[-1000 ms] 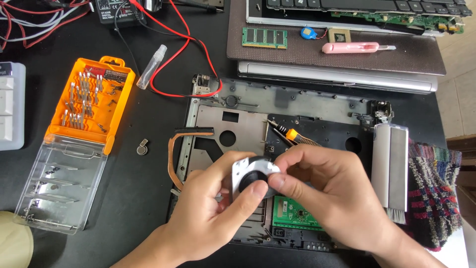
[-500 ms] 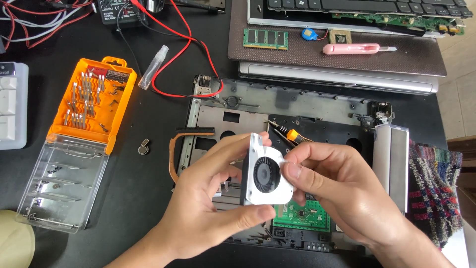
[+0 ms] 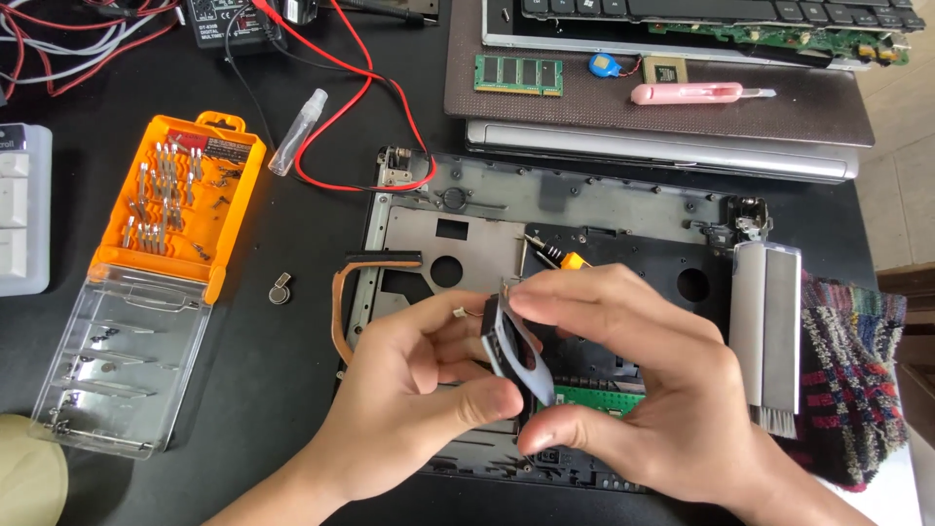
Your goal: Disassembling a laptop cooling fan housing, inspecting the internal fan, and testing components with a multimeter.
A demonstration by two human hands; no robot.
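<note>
Midway over a stripped laptop base (image 3: 584, 209), two bare hands hold a small cooling fan (image 3: 513, 343) edge-on to the camera, so that only its thin grey casing and dark rim show. The left hand (image 3: 409, 399) comes in from below, its thumb pressed against the fan's lower left edge and its fingers (image 3: 443, 336) curled behind the casing. The right hand (image 3: 648, 385) arches over from the other side, its fingers (image 3: 575, 292) closed on the fan's top edge and its thumb pinching the bottom corner. Both sets of fingers are clamped on the fan, which hangs clear of the chassis, tilted with its top toward the left hand. A strip of green circuit board (image 3: 599, 399) shows between the right hand's thumb and fingers, underneath the fan.

On the black counter (image 3: 292, 253), well apart to the left, lies an open orange screwdriver-bit case (image 3: 185, 200) with its clear lid folded out. A coin cell (image 3: 280, 288) rests between the case and the chassis, and a copper heat pipe (image 3: 341, 312) curves along the chassis's left edge. A small orange-handled screwdriver (image 3: 557, 256) lies on the chassis just above the hands. A grey cleaning brush (image 3: 766, 331) stands at the right beside a checked cloth (image 3: 852, 380). Farther up, a memory module (image 3: 519, 75) and a pink utility knife (image 3: 693, 93) lie on a brown panel (image 3: 662, 112).
</note>
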